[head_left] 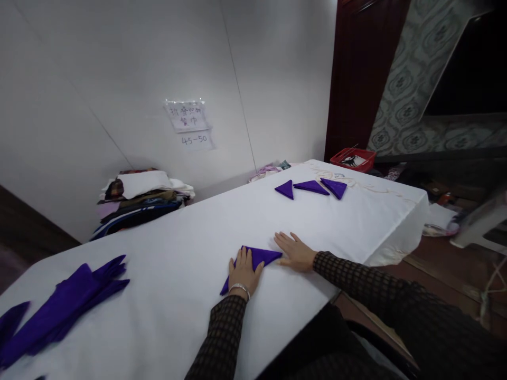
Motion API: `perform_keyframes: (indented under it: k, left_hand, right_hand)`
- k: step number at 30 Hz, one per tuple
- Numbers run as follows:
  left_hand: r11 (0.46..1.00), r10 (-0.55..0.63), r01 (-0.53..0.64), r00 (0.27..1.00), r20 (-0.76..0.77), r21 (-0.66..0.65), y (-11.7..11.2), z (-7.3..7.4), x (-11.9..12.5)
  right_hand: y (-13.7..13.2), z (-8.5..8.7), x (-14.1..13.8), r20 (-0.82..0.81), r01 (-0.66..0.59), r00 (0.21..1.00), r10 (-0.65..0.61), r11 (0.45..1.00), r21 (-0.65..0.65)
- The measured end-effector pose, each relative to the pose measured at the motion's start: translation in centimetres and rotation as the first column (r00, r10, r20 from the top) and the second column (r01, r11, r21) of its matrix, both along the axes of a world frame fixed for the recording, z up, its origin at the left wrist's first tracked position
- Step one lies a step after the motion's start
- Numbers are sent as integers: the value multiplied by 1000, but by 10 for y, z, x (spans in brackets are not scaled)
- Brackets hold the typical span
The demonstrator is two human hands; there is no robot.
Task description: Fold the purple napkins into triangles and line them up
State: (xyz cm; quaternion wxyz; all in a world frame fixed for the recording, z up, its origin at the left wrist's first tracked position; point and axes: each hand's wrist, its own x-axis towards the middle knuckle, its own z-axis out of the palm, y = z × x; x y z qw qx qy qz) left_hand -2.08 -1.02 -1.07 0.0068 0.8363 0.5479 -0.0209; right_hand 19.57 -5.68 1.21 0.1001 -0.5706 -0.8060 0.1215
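A purple cloth napkin (259,255), folded into a triangle, lies on the white tablecloth (178,295) near the table's front edge. My left hand (244,272) rests flat over its left part, fingers stretched out and hiding some of it. At the napkin's right corner is my right hand (295,252), palm down with spread fingers; its thumb is by that corner, and I cannot tell whether they touch. Farther back lie three folded purple triangles, a left one (285,189), a middle one (312,187) and a right one (335,187). Loose purple napkins (67,306) are heaped at the left.
Stacked clothes (142,195) stand behind the table's far edge, against the white wall. A paper sign (189,117) hangs on that wall. Beyond the table's far right end sits a red basket (366,158). A white plastic stool (483,221) is at the right.
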Motion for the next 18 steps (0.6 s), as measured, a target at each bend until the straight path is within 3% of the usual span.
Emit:
perform_keyframes:
  k: [4, 6, 9, 12, 18]
  left_hand:
    - [999, -46, 45, 997, 60, 13, -1, -3, -2]
    - [997, -72, 72, 995, 63, 2, -1, -5, -2]
    - [997, -74, 75, 996, 55, -19, -2, -7, 0]
    - [997, -65, 65, 998, 25, -30, -2, -8, 1]
    - [995, -35, 32, 999, -29, -98, -4, 0, 3]
  right_hand:
    - [17, 16, -49, -53, -132, 989, 138, 985, 109]
    - [31, 16, -80, -82, -214, 971, 225, 969, 124]
    - [47, 5, -112, -131, -228, 963, 235, 971, 69]
    - [54, -8, -116, -188, -200, 962, 198, 980, 6]
    - [46, -21, -85, -190, -176, 967, 172, 984, -5]
